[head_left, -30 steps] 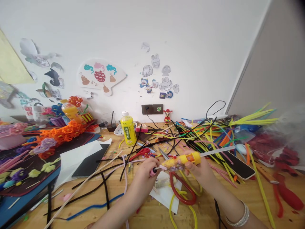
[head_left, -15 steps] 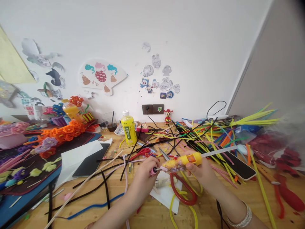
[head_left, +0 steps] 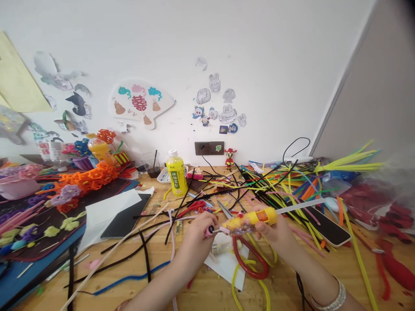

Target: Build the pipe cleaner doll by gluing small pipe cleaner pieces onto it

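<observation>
My right hand [head_left: 276, 236] is wrapped round a yellow hot glue gun [head_left: 266, 215], its front smeared with glue and coloured fuzz. A long translucent glue stick [head_left: 300, 206] pokes out of its back end. In my left hand [head_left: 198, 235] a small pink and black piece [head_left: 209, 232] is pinched; its exact kind is hard to make out. The gun's nozzle points left and is at or very close to this piece. Beneath the gun lie red-handled scissors [head_left: 264, 273], their blades pointing away, over a white paper [head_left: 227, 270] and a yellow pipe cleaner [head_left: 266, 293].
Black pipe cleaners [head_left: 145, 255] and a thin wooden stick [head_left: 113, 255] lie to the left. A yellow drink bottle [head_left: 177, 177] stands behind my left hand. On the right are a phone [head_left: 330, 229] and heaps of coloured pipe cleaners [head_left: 350, 162]. A dark tablet [head_left: 125, 220] lies under paper.
The view has shifted slightly, so the background sits a little further right. Both hands keep their grips, and the glue gun stays by the small pink and black piece.
</observation>
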Available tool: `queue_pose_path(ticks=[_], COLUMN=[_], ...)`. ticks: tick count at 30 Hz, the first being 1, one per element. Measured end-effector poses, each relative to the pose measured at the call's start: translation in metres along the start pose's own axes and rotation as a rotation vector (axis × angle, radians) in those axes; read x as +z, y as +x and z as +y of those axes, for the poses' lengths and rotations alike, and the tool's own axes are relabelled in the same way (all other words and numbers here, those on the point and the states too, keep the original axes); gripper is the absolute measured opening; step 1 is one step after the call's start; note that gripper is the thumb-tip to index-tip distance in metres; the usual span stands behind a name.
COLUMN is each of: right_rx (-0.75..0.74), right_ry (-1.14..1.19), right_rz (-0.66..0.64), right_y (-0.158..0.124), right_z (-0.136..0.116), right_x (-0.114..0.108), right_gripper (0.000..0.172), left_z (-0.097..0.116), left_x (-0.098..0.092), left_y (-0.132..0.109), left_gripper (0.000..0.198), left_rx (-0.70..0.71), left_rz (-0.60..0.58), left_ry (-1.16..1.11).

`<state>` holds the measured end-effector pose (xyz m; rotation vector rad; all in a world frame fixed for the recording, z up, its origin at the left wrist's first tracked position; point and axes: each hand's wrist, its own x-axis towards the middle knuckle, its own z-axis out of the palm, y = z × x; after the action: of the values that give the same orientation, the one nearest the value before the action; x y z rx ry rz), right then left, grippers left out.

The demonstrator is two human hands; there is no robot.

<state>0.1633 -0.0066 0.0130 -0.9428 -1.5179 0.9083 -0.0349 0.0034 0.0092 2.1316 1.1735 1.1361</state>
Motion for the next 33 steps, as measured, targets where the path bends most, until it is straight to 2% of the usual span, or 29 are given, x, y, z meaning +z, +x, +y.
queue_pose_path(ticks=[5,9,11,15,17,19,22,24,26,28,31,33], right_rx=[0.046,0.059,0.036,0.020,-0.011,-0.064,-0.096,-0.064,-0.033,-0.029,-0.117,-0.225], right_ry=[0.044,0.082,0.010,-0.248,-0.392,-0.625,-1.044,-1.155,-1.161,-1.140,-0.995,-0.766], right_rz=[-0.076,-0.072,0.032,0.421,0.489,0.499,0.449,0.395,0.345,0.302,0.238,0.119], right_y=[0.000,0.001,0.004,0.014,0.020,0.025,0.030,0.032,0.033,0.033,0.029,0.022], right_z=[0.002,0.003,0.003,0.010,0.019,0.032,0.058,0.076,0.088,0.089,0.071,0.049], right_x=[-0.001,-0.004,-0.007,-0.017,-0.025,-0.034,-0.044,-0.049,-0.050,-0.046,-0.030,-0.011], right_gripper=[0.051,0.051,0.049,0.046,0.041,0.033,0.022,0.019,0.027,0.032,0.027,0.015], left_z=[0.000,0.002,0.003,0.003,0.002,-0.001,-0.005,-0.007,-0.007,-0.006,-0.002,0.001], left_x=[0.000,-0.001,-0.002,-0.001,-0.001,0.000,0.002,0.003,0.004,0.004,0.004,0.003], left_y=[0.000,0.000,0.000,0.001,0.001,0.001,0.000,0.000,0.001,0.001,0.002,0.003], left_gripper=[0.021,0.024,0.023,0.022,0.022,0.020,0.013,0.012,0.014,0.016,0.015,0.013], left_rx=[0.007,-0.043,-0.089,-0.179,-0.233,-0.294,-0.377,-0.411,-0.429,-0.446,-0.480,-0.487], left_rz=[0.019,0.023,0.014,-0.016,-0.042,-0.072,-0.104,-0.113,-0.114,-0.104,-0.099,-0.102], left_ry=[-0.007,-0.008,-0.001,-0.018,-0.050,-0.080,-0.129,-0.186,-0.251,-0.297,-0.303,-0.272])
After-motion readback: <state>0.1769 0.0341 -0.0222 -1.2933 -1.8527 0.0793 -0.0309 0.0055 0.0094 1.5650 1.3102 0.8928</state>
